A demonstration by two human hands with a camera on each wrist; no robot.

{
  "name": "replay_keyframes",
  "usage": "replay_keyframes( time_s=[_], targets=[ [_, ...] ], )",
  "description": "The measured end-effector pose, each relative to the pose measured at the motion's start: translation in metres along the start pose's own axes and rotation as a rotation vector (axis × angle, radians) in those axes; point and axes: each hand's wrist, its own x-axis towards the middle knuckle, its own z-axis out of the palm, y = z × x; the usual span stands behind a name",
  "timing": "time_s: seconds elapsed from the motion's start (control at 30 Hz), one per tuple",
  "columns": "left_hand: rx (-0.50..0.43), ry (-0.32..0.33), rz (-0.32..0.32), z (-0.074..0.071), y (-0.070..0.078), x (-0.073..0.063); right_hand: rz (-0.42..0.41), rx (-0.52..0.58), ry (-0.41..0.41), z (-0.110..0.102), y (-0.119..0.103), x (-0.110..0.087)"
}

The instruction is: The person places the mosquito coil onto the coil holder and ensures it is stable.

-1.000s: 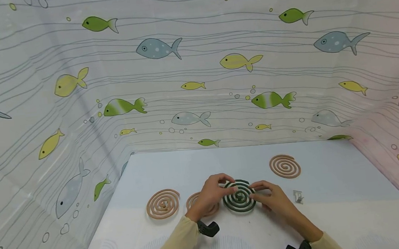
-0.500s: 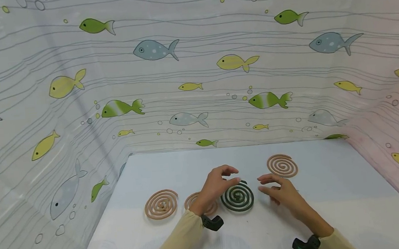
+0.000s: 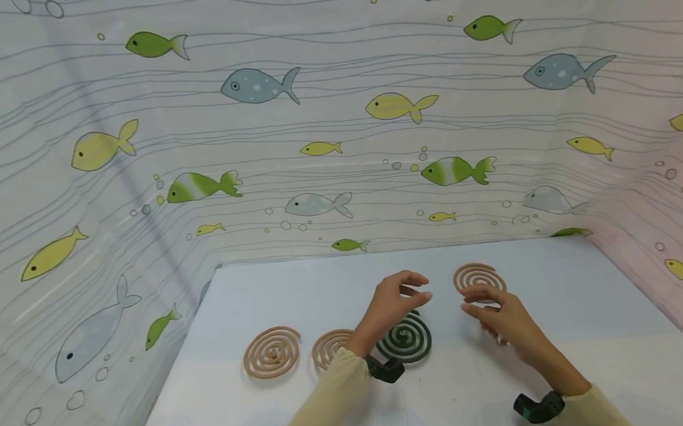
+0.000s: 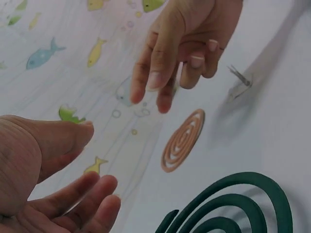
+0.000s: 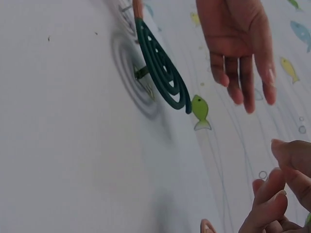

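Observation:
A dark green mosquito coil (image 3: 404, 339) sits raised off the white table; in the right wrist view a small metal stand (image 5: 141, 73) shows beneath it. My left hand (image 3: 395, 304) hovers above its far side, thumb and fingers apart and holding nothing. Farther right, my right hand (image 3: 506, 317) is in the air with loosely bent fingers and nothing in them. It overlaps the near edge of a brown coil (image 3: 476, 275) lying at the back. Another metal stand (image 4: 240, 82) lies on the table below my right hand, mostly hidden in the head view.
Two more brown coils stand to the left: one in full view (image 3: 271, 352), the other (image 3: 329, 351) partly behind my left forearm. A fish-patterned curtain (image 3: 260, 138) encloses the table (image 3: 299, 285) at the back and sides.
Both hands have left the green coil, which they were touching a second ago. They have moved right and away from me; the right hand now covers part of the far brown coil.

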Motion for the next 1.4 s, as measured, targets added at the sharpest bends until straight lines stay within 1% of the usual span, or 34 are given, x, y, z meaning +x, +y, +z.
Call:
replay_keyframes(
  time_s=[0.17,0.4,0.63,0.73,0.87,0.97,1.1,1.3,1.4],
  targets=[
    [-0.013,0.003,0.007,0.013,0.004,0.011,-0.015,-0.024,0.029,-0.014,0.005,0.003],
    [-0.015,-0.011,-0.01,0.031,0.002,0.026,-0.035,-0.034,0.042,-0.03,0.016,0.013],
    [-0.048,-0.03,-0.029,0.05,-0.001,0.037,0.008,-0.035,0.087,-0.045,0.029,0.02],
    [-0.056,-0.025,-0.031,0.057,-0.003,0.042,0.012,-0.041,0.102,-0.05,0.036,0.024],
    [-0.05,-0.023,-0.038,0.063,-0.003,0.05,0.022,-0.066,0.122,-0.056,0.043,0.029],
    [-0.04,-0.021,-0.046,0.067,-0.004,0.054,0.05,-0.096,0.137,-0.059,0.048,0.034],
    [-0.018,0.006,-0.073,0.072,-0.007,0.062,0.098,-0.111,0.149,-0.062,0.055,0.04],
    [0.015,0.082,-0.155,0.08,-0.014,0.072,0.152,-0.094,0.172,-0.065,0.063,0.049],
    [0.013,0.089,-0.178,0.083,-0.017,0.076,0.166,-0.09,0.184,-0.068,0.065,0.052]
  ],
)
